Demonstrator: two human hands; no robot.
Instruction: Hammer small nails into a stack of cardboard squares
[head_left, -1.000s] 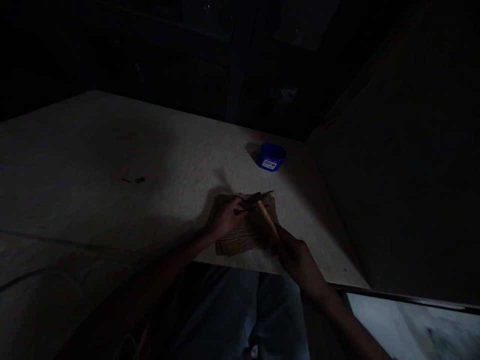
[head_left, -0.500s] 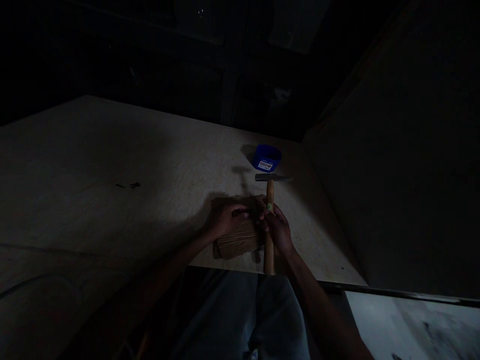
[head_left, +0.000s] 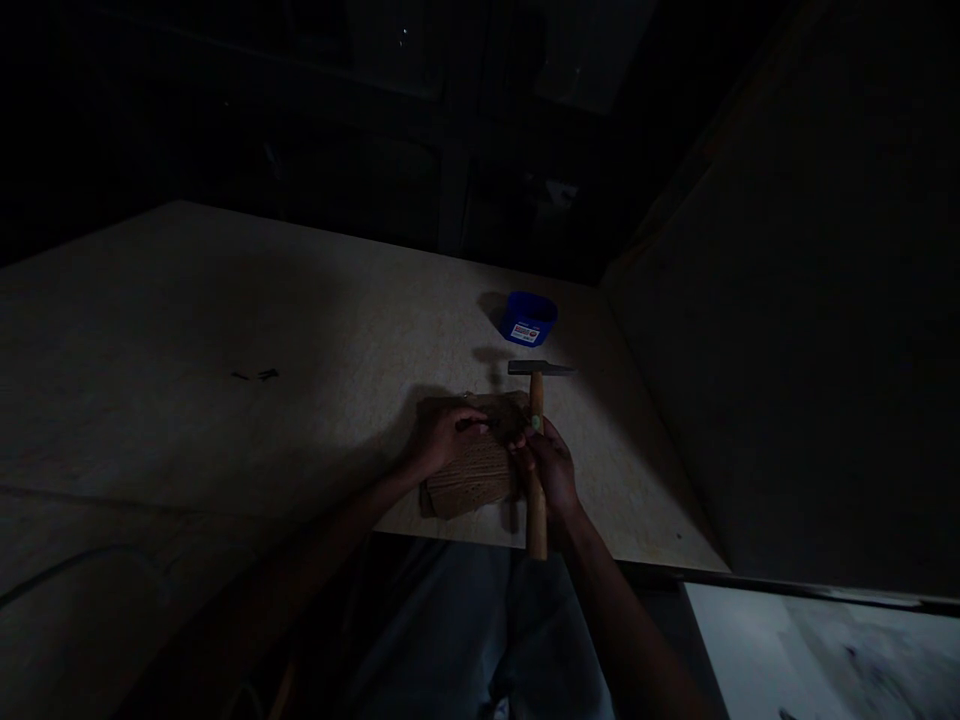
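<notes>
My right hand (head_left: 556, 470) is closed around the wooden handle of a hammer (head_left: 537, 520), whose metal head points away from me. The hammer is above the right edge of a brown, ridged block (head_left: 476, 485) that looks like layered corrugated cardboard. On the left part of this block, my left hand (head_left: 439, 440) has its thumb and fingers drawn together around a small dark thing, too dim to name. Shadow hides the fingertips of both hands in part.
Behind the hammer a blue plastic tub (head_left: 529, 320) with a white label stands on the pale tabletop (head_left: 360, 320). Several small dark pieces, perhaps nails (head_left: 266, 375), lie far to the left. A dark upright panel (head_left: 787, 350) borders the right side.
The hammer has dropped slightly with my right hand. My left hand has drawn a little to the left, widening the space between the hands. The view has shifted slightly.
</notes>
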